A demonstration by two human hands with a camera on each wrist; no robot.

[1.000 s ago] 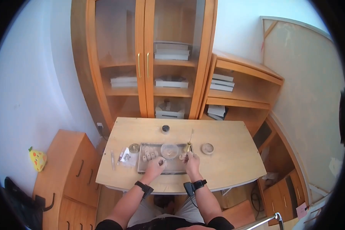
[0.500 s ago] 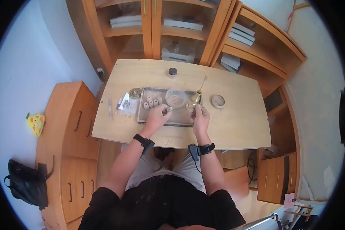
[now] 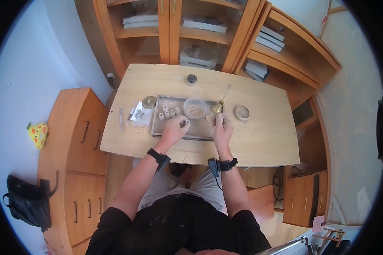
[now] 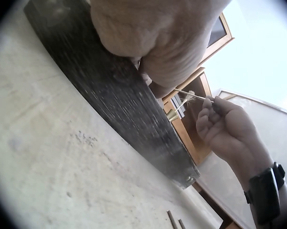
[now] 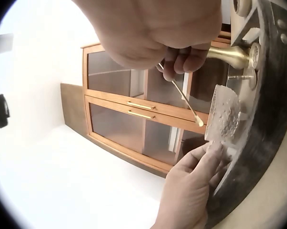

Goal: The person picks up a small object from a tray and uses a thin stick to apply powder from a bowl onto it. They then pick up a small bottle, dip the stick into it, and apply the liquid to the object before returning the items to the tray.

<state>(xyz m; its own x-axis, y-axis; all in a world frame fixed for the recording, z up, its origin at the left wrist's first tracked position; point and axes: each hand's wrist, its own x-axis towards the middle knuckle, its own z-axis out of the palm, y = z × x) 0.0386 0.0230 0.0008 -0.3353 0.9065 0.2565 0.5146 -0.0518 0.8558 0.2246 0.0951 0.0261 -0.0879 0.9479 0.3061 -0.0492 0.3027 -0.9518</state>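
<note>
My right hand (image 3: 222, 129) pinches a thin metal stick with a small scoop-like tip (image 5: 199, 121), which points toward the left hand. The left hand (image 3: 174, 129) is curled at the front of a dark-rimmed tray (image 3: 184, 137). Its fingertips pinch a small pale piece (image 3: 184, 123), mostly hidden by the fingers. Just beyond it sits a clear plastic bowl (image 3: 195, 100) with brownish powder inside. Several pale cylinders with holes (image 3: 167, 114) stand in the tray's left part. Behind the right hand is a brass vase (image 3: 218, 106) holding a brush (image 3: 227, 90).
A round tin (image 3: 242, 112) lies right of the tray. On the left are a patterned round container (image 3: 149, 102), a plastic packet (image 3: 140, 112) and a slim clear tube (image 3: 121, 117). A dark-lidded jar (image 3: 192, 80) stands at the back. Thin sticks (image 4: 173, 219) lie near the front edge.
The head view has tilted downward. Half a second ago the stick reached across to the left fingertips; its tip has since drawn back toward the right hand. The left hand stays nearly in place.
</note>
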